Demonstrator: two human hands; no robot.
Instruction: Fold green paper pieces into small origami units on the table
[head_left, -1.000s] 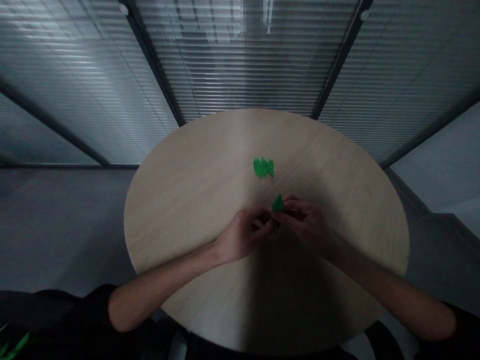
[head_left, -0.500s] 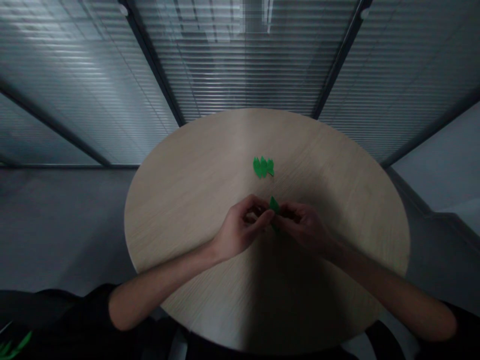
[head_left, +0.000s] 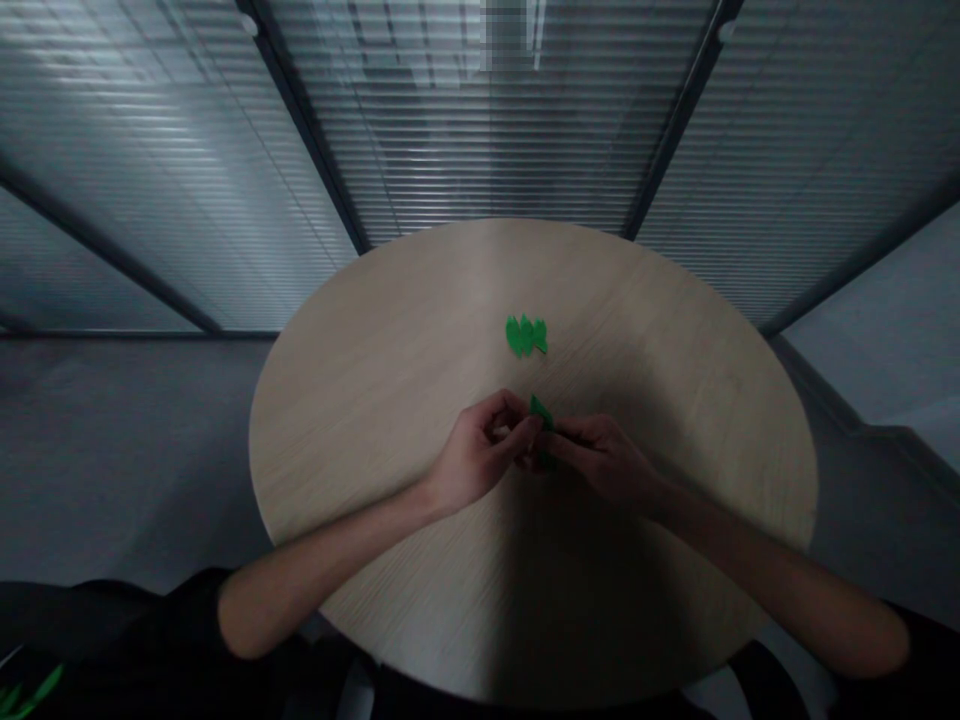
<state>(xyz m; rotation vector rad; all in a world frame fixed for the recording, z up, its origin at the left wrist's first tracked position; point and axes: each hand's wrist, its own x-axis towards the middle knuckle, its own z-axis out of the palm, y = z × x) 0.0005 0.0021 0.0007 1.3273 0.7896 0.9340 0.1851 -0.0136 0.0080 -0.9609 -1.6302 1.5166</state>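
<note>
Near the middle of the table my left hand (head_left: 489, 445) and my right hand (head_left: 604, 455) meet around a small green paper piece (head_left: 539, 411). Its pointed tip sticks up between my fingertips, while the lower part is mostly covered by my fingers. The left thumb and fingers pinch it from one side; the right fingertips grip it from the other. Beyond my hands lie several green leaf-like paper pieces (head_left: 526, 336), side by side and touching, flat on the wood.
The round wooden table (head_left: 360, 400) stands close to a glass partition with blinds (head_left: 495, 150). A dark shadow falls over the table's near right part. Grey floor (head_left: 135, 440) shows at the left.
The held green paper has shifted slightly left and turned, its tip now leaning left. My right hand has come a little to the left with it. The flat green pieces are unmoved.
</note>
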